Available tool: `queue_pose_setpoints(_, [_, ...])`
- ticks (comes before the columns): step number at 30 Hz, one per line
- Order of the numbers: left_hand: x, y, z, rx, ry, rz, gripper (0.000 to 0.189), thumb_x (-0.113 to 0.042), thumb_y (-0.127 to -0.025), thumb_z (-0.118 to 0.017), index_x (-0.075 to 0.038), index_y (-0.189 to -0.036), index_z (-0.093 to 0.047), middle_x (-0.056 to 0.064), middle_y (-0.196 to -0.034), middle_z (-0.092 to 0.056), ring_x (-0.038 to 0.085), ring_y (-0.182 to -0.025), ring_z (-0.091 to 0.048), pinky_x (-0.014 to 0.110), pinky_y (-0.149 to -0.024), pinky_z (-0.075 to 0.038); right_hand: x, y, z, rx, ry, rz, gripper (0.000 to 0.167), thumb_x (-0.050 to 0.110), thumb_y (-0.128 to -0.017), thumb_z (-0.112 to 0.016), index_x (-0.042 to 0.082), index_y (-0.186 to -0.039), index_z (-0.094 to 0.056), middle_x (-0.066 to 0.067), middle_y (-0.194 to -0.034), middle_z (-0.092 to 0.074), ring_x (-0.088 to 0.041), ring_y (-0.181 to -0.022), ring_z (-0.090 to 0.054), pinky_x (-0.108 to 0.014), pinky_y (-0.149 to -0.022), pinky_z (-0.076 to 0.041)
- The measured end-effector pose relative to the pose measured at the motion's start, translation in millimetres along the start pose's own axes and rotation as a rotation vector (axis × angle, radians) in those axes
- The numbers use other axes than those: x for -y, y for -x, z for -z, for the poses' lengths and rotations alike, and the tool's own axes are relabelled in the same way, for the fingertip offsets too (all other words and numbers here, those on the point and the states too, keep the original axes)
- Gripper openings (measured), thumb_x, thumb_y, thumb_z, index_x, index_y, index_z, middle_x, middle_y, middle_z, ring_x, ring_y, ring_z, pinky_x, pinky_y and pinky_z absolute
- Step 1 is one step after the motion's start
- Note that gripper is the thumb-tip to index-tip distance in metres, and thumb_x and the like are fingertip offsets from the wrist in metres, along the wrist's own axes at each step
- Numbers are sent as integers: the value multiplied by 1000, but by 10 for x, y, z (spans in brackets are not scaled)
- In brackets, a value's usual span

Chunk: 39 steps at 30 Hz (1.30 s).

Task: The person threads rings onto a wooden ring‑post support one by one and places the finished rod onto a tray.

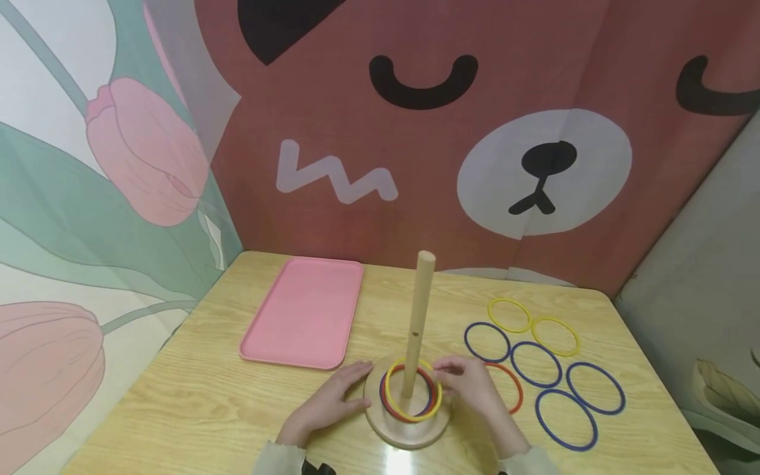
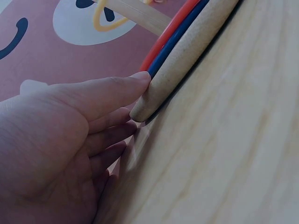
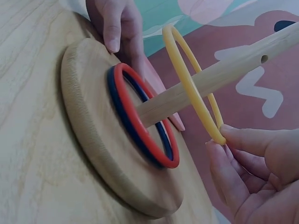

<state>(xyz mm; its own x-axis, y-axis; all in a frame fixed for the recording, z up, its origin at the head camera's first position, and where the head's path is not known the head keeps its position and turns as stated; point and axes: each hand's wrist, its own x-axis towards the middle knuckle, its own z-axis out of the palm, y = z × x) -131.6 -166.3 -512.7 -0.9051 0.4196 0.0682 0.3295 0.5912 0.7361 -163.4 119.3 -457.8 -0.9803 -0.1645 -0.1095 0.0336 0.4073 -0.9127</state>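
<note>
A round wooden base (image 3: 100, 135) with an upright peg (image 1: 419, 297) stands at the table's near middle. Around the peg, a blue ring (image 3: 118, 109) lies on the base with a red ring (image 3: 125, 100) on top of it. My right hand (image 1: 472, 386) pinches a yellow ring (image 3: 190, 88) between thumb and fingertips; it encircles the peg, tilted and raised above the red one. On the opposite side, my left hand (image 1: 332, 399) rests at the base's edge, thumb tip (image 2: 142, 77) against the rim and fingers extended beside it.
To the right, flat on the table (image 1: 202, 382), lie two yellow rings (image 1: 578, 343), several blue rings (image 1: 623, 396) and a red ring (image 1: 521, 396) partly behind my right hand. A pink tray (image 1: 305, 313) sits at the back left. A printed cloth (image 1: 332, 231) hangs behind.
</note>
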Motion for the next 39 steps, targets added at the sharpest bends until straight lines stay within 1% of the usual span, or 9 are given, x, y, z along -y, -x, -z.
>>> queue_pose_setpoints(9, [-20,3,10,-2,15,-11,65,-33,-91,-65,-4,-144,-43,17,-152,-41,40,-143,-32,65,-115,-23,-44,-1,-33,-1,11,19,17,3,-82,-72,-4,-97,-71,-16,-90,-72,-13,-73,-65,-24,-61,-60])
queue_pose_setpoints(16, [15,-3,-5,-9,-19,-21,64,-33,-91,-64,-5,-144,-44,15,-151,-43,40,-142,-34,63,-115,-25,-97,-25,-94,-10,-18,-6,16,2,-82,-72,-5,-96,-71,-15,-87,-72,-14,-73,-66,-25,-60,-60])
queue_pose_setpoints(20, [23,-7,-6,-7,-3,-16,64,-34,-91,-64,-4,-144,-43,16,-151,-42,40,-143,-33,64,-115,-24,-136,-53,-146,-43,-15,-23,13,1,-81,-73,-4,-93,-72,-14,-84,-72,-13,-70,-66,-26,-59,-61])
queue_pose_setpoints(28, [37,-3,-15,-2,-10,-3,65,-34,-91,-64,-5,-145,-43,15,-152,-42,38,-143,-33,62,-116,-24,-181,-83,-221,-102,65,-18,8,0,-79,-74,-1,-87,-73,-12,-80,-73,-13,-65,-66,-23,-54,-59])
queue_pose_setpoints(32, [32,-14,-12,-2,-8,-7,64,-34,-91,-64,-5,-145,-43,16,-152,-41,39,-143,-33,63,-116,-24,-171,-84,-221,-135,120,16,5,1,-79,-75,2,-84,-74,-9,-77,-73,-11,-63,-64,-21,-51,-57])
queue_pose_setpoints(36, [22,-20,-7,-2,-9,-4,65,-34,-91,-64,-5,-145,-43,16,-152,-41,39,-143,-32,63,-116,-24,-160,-83,-214,-152,152,52,4,2,-79,-75,2,-83,-74,-9,-75,-73,-11,-61,-64,-21,-50,-56])
queue_pose_setpoints(39, [20,-9,-7,4,-4,7,65,-35,-91,-64,-6,-145,-42,16,-153,-40,39,-144,-32,63,-116,-23,-157,-79,-212,-156,163,54,5,2,-79,-76,2,-84,-75,-8,-74,-72,-10,-61,-64,-21,-50,-56])
